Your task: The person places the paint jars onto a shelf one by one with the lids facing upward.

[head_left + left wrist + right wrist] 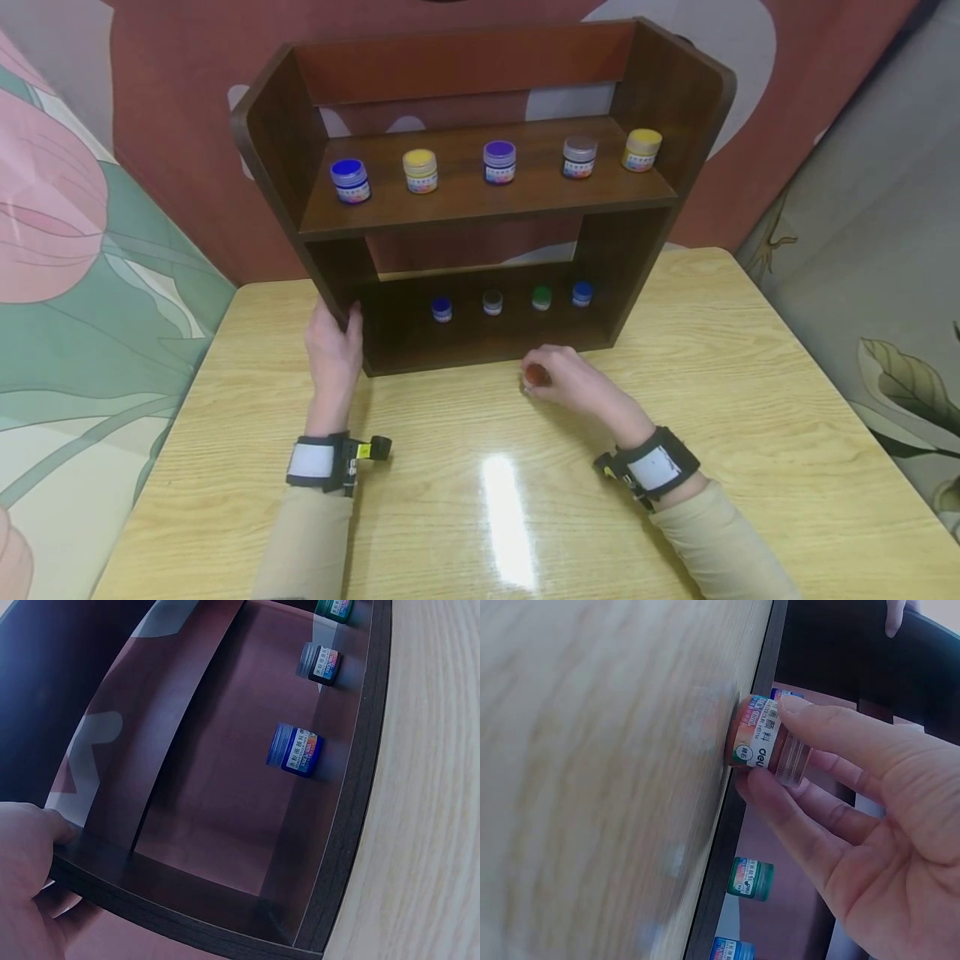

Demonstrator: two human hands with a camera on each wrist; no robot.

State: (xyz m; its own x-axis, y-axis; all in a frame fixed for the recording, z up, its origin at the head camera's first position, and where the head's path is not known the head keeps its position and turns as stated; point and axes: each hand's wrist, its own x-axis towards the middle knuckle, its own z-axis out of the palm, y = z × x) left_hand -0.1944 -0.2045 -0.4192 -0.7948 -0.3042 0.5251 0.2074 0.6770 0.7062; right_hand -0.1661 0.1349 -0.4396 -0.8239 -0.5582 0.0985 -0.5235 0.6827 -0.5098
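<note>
My right hand [576, 382] pinches a small reddish-brown paint jar [536, 377] between thumb and fingers, just in front of the shelf's lower edge. In the right wrist view the jar [754, 735] has a white printed label, and its base is at or very near the tabletop. My left hand [334, 348] holds the left side panel of the dark wooden shelf [487, 215]; the left wrist view shows the thumb on the panel's inner side. On the lower board stand a dark blue jar [442, 311], a dark jar [492, 303], a green jar [542, 299] and a blue jar [582, 295].
The upper board carries a blue jar [350, 182], yellow jars [420, 172] [641, 151], a purple jar [499, 162] and a dark jar [579, 158]. Beneath the shelf is a light wooden table [420, 500]. Patterned cloth [172, 125] hangs behind and at the sides.
</note>
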